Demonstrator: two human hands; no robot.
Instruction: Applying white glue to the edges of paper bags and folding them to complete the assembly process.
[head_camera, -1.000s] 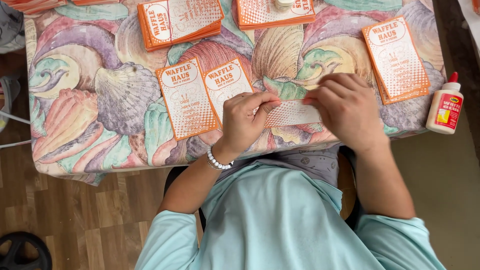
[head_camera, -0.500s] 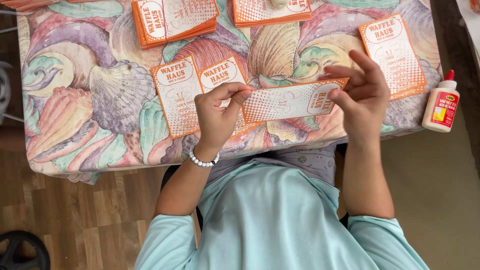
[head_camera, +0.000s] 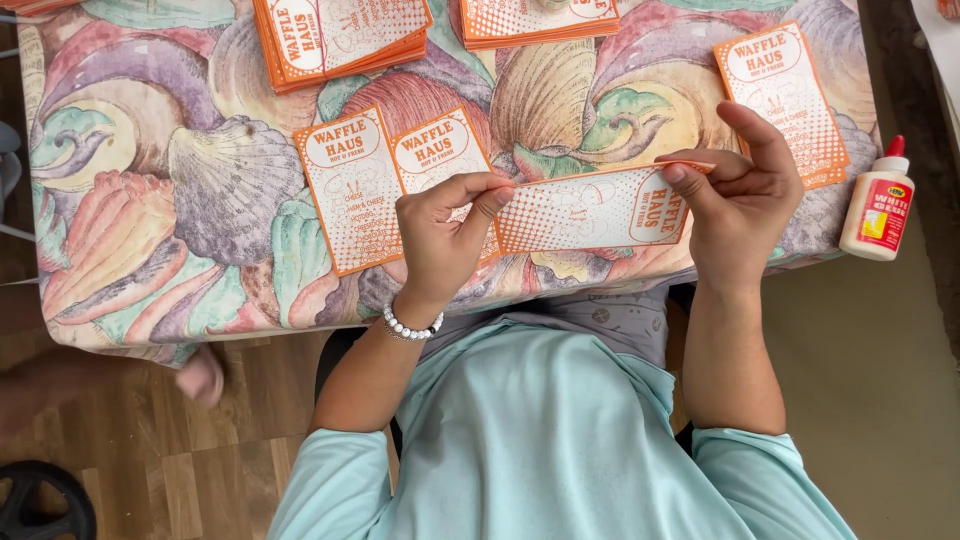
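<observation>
I hold one orange-and-white printed card sideways between both hands above the near edge of the table. My left hand, with a white bead bracelet at the wrist, pinches its left end. My right hand pinches its right end with thumb and fingers. Just behind my left hand, two matching cards lie side by side on the shell-patterned tablecloth.
A stack of the same cards sits at the back left, another stack at the back middle, and a single card at the right. A white glue bottle with a red cap stands at the right edge. Someone's hand shows blurred at lower left over the wooden floor.
My hands, close together over the card a second ago, have spread apart and lifted it, so the card is now held out flat by its two ends.
</observation>
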